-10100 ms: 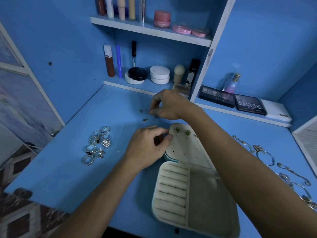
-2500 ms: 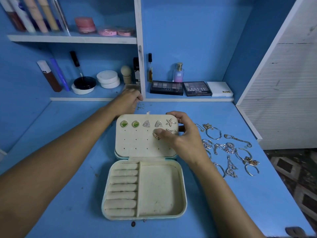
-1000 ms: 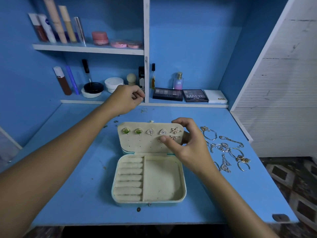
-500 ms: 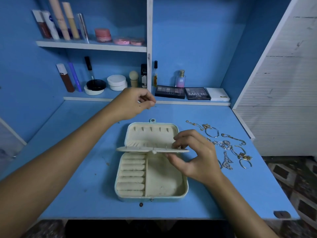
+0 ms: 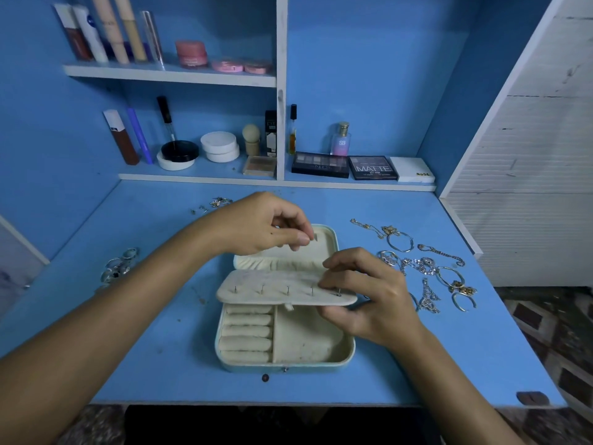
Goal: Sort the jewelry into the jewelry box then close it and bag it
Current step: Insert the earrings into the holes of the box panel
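Dim, cool, blue-tinted light fills the scene, soft and even, with no glare. Faint shadows lie on the counter [image 5: 417,364] beneath the forearms. Wide-angle distortion bends the shelf [image 5: 170,73] and wall lines toward the edges. Focus is fairly sharp centrally, softer and grainy near the corners.

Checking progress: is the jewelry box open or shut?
Open. The jewelry box shows its ring rolls and empty tray; the right hand holds the earring panel flipped forward.

Jewelry box [image 5: 308,343] lining matt cream fabric; bracelets [image 5: 426,268] shiny metal; desk [image 5: 417,364] smooth blue laminate.
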`<state>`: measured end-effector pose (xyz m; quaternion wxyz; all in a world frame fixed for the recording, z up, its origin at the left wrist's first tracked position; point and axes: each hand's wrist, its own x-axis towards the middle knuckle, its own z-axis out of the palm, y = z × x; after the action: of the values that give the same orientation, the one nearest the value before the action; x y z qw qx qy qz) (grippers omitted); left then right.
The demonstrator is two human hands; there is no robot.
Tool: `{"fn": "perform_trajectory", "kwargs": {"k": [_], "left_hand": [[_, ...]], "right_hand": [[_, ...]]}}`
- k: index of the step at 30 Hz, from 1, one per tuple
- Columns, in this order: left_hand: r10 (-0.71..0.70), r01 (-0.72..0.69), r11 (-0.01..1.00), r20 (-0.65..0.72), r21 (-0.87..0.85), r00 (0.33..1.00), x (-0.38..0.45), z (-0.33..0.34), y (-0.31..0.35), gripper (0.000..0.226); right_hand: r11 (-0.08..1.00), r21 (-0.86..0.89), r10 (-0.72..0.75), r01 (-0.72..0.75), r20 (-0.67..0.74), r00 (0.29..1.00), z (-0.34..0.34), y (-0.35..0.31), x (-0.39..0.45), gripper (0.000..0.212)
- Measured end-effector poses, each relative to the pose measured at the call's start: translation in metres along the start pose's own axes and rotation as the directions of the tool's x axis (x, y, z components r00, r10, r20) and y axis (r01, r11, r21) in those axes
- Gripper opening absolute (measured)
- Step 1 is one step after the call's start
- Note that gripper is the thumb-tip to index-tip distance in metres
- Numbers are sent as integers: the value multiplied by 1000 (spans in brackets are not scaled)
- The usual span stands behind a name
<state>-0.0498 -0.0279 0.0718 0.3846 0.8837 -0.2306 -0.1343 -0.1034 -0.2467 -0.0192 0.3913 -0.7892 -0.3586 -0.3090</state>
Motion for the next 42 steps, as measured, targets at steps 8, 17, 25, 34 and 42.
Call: {"fn": "perform_trajectory", "kwargs": {"k": [8,17,25,34,42], "left_hand": [[19,-8,996,125,-86,992,-6,3,0,9],[30,-9,996,235,-89,972,-8,4,5,6],[54,-34,997,276,-76,960,-9,9,7,10],[55,-46,998,306,-36,950,-7,8,9,6],[63,-61,998,309,-18,949,-7,7,8,6]], "right_hand": [[999,-28,-24,24,15,1000,-1,3,-1,9],[999,-27,-32,32,-5,999,0,2,-1,8],[999,-30,-38,38,-8,999,-1,1,-1,10],[999,-26,-34,34,-16,999,0,0,0,8],[999,-30,-33,32,-19,999,0,-1,0,8]]}}
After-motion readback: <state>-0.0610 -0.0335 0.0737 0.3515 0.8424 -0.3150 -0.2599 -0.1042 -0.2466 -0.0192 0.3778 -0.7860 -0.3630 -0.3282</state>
